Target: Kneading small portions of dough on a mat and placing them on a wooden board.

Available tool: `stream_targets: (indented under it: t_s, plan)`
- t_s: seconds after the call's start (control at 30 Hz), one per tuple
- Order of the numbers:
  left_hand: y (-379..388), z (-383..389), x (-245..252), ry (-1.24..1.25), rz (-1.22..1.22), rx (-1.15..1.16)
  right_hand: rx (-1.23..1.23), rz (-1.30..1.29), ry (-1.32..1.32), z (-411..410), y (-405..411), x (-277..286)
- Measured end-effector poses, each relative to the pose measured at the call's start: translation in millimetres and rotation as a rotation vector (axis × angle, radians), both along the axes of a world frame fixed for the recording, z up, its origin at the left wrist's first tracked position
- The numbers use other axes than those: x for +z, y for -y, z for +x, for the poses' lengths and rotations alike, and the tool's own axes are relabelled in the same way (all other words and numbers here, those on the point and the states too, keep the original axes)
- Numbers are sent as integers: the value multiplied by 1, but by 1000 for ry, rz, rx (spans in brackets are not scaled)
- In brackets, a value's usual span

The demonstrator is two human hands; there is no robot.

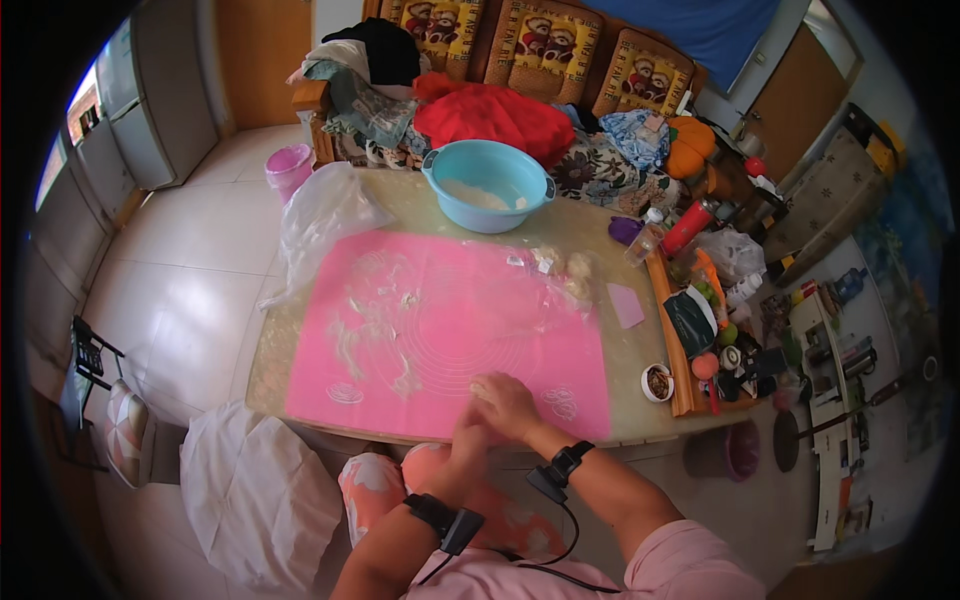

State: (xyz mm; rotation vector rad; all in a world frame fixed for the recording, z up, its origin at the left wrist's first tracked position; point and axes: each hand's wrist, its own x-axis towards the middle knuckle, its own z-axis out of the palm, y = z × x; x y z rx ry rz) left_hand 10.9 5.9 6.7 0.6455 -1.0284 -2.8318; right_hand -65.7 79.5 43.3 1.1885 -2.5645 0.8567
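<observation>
My left hand (470, 433) and my right hand (507, 405) meet over the near edge of a pink pastry mat (480, 315). The right lies across the fingers of the left, and I cannot tell whether anything is between them. White flour and dough smears (375, 289) mark the mat's left half. At its back right, several pale dough lumps (577, 274) rest with a clear plastic sheet (517, 300) about them. A light blue plastic basin (487, 217) with flour inside stands behind the mat. To the mat's right lies a pink dough scraper (625, 306).
A clear plastic bag (330, 210) hangs over the table's left edge. At the right are a small white bowl (658, 383) and a wooden tray (679, 375) crowded with bottles and fruit. A cloth-covered seat (255, 487) stands at my left, a sofa (540, 45) beyond the table.
</observation>
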Motion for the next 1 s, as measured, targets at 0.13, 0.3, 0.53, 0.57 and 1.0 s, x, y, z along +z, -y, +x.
stream_targets:
  t_s: [0.13, 0.3, 0.53, 0.57, 1.0]
  plan:
    - [2, 13, 10, 45, -340, -111, -149, -566, 571, -12, -9, 22]
    - [4, 16, 20, 242, 3, -230, -275, -221, 567, -30, 1, -6]
    - [11, 12, -3, 446, -378, -253, -165, 30, -125, -39, 10, -18]
    - [15, 12, -11, 467, -417, -184, -278, 109, 99, -29, 16, 1]
    - [-23, 10, -7, 431, -170, -89, -369, 369, -45, -20, 17, -13]
